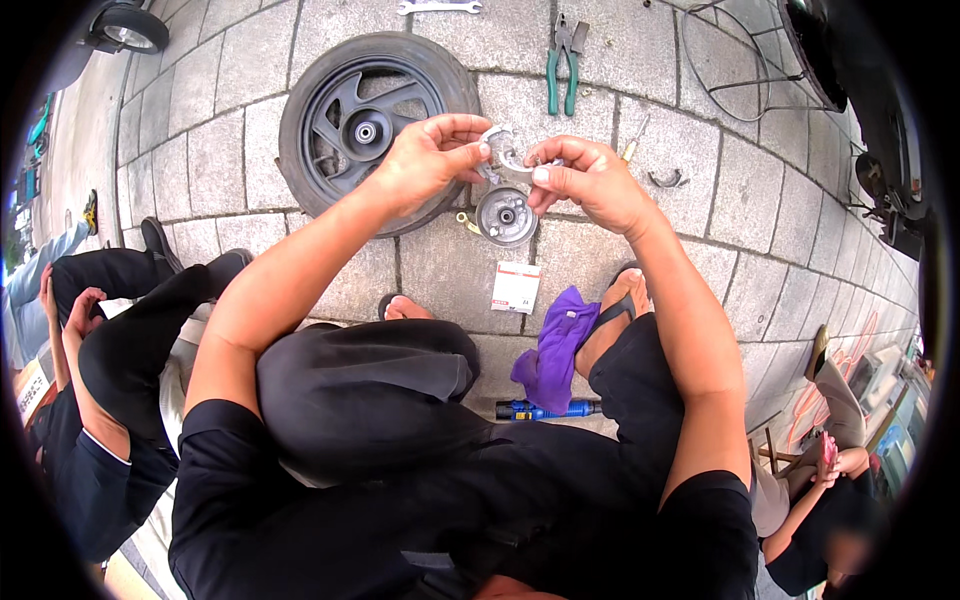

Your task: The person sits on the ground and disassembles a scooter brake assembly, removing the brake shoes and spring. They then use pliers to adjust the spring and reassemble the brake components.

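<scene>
My left hand (430, 160) pinches a curved, light-grey brake shoe (491, 136) between thumb and fingers. A second curved brake shoe (512, 162) is gripped by my right hand (590, 185), close beside the first; whether the two touch or are joined, I cannot tell. Just below them a round metal brake plate (504, 216) lies on the paving, with a small yellowish lever at its left edge. The black spoked wheel (350, 95) lies flat behind my left hand, its tyre partly covered by my forearm.
Green-handled pliers (562, 70), a wrench (440, 6), a screwdriver (632, 145) and a dark curved piece (666, 180) lie around. Nearer are a white-and-red box (516, 288), purple cloth (562, 345) and blue tool (550, 409). People sit at both sides; a dark vehicle (890, 190) stands right.
</scene>
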